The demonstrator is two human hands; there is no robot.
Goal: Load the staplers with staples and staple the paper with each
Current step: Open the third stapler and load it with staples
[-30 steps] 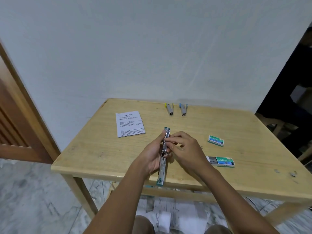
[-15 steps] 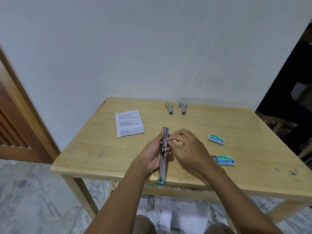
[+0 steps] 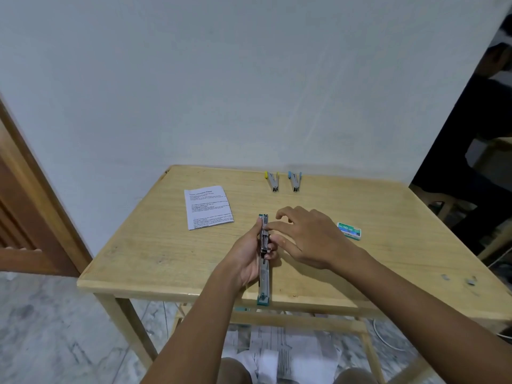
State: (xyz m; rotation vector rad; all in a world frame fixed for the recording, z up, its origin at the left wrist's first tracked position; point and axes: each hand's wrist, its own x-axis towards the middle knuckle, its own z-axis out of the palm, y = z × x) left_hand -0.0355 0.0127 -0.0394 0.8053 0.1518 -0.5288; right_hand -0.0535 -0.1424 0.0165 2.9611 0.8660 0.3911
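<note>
And there it was, the teal stapler, swung wide open into one long thin strip. It lay along the 12-to-6 line of the table, with its near end just over the 6 o'clock edge. It was slim and grey-metal down the length, with a teal cap at each end. The staple channel faced up in the far half.

The left hand had it from the 9 o'clock side. The thumb ran up one flank and the fingers curled round underneath, a firm wrap about the middle.

The right hand came in from 3 o'clock with its fingers loosely spread and gripping nothing that showed. Its index fingertip touched the top of the channel near the far cap. The thumb lay just beside the metal lower down. Whether a strip of staples sat under that fingertip could not be made out.

Out at 12 o'clock two closed staplers stood side by side, the yellow-tipped stapler and the blue-tipped stapler. The printed paper lay flat at 10 o'clock. A green staple box sat at 3 o'clock, just beyond the right wrist.
</note>
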